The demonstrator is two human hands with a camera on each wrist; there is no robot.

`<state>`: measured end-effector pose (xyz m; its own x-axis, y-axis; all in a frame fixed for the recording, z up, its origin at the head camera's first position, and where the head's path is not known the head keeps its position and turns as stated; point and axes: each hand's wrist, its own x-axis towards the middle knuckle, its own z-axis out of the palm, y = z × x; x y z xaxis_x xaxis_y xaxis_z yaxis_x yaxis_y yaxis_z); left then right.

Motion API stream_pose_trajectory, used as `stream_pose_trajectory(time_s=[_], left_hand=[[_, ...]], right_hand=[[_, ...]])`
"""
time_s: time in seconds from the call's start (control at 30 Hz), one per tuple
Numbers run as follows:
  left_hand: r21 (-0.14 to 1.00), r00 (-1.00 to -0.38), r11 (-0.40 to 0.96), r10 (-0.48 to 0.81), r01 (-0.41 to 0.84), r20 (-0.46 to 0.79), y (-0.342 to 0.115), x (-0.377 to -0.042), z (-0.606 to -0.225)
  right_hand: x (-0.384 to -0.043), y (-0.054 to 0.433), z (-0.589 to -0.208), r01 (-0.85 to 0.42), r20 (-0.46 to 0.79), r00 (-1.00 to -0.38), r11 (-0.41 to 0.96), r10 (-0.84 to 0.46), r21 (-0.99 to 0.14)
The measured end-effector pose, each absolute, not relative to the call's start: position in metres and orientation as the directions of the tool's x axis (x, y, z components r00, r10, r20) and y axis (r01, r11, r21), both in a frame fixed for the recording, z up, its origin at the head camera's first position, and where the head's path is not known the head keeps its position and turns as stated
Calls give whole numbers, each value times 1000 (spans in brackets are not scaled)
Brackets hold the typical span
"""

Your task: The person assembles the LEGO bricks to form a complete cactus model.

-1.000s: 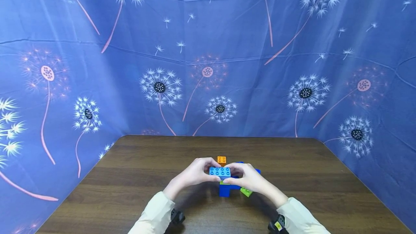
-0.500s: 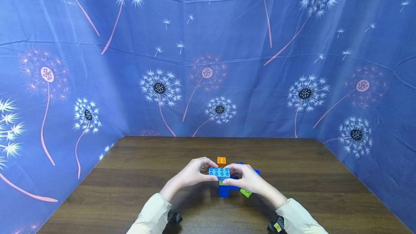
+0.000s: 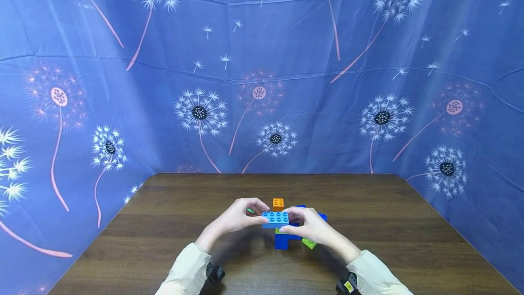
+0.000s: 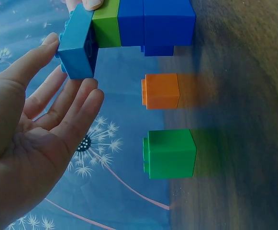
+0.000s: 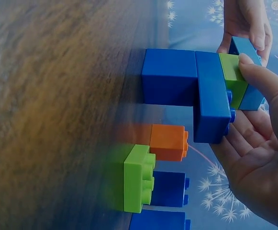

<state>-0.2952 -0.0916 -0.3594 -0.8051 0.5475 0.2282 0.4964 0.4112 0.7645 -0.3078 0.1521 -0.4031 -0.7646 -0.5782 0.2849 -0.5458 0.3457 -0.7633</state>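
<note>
A light blue eight-stud toy brick [image 3: 275,223] tops a stack of toy bricks, over a lime brick [image 5: 230,74], a long blue brick [image 5: 211,103] and a lower blue brick [image 3: 281,241]. My right hand [image 3: 311,227] pinches the stack near its top, thumb against the lime brick and fingers behind. At the light blue brick's left end is my left hand [image 3: 233,216]. Its thumb tip is right at the studs and its fingers extend loosely past the brick's lower edge in the left wrist view.
Beyond the stack stands an orange brick [image 3: 278,203], with a green brick [image 4: 170,154] to its left. A separate lime brick [image 3: 309,243] and blue bricks [image 5: 170,189] lie to the right on the brown wooden table [image 3: 172,222]. A blue dandelion-print cloth [image 3: 311,104] hangs behind.
My left hand has drawn a little to the left, its fingers spreading from the light blue brick's end, so more of the green brick shows. My right hand stays at the stack.
</note>
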Motion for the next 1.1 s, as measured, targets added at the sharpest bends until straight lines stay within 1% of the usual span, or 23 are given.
stream_pose_trajectory(time_s=[0.2,0.47,0.83,1.1], left_hand=[[743,-799,418,545,523,255,-98,-308,-373],[719,-808,430,499,545,314,-102,-316,-376],[738,-826,409,430,537,364,-108,-326,-380],[716,-831,442,411,541,374,-111,-332,-386]], right_hand=[[-305,151,-401,-534,270,-776,366,-570,-762],[-283,145,-374,-533,265,-779,378,-569,-757],[-284,146,-374,-525,251,-782,387,-570,-758],[-283,146,-374,-528,257,-782,384,-568,-758]])
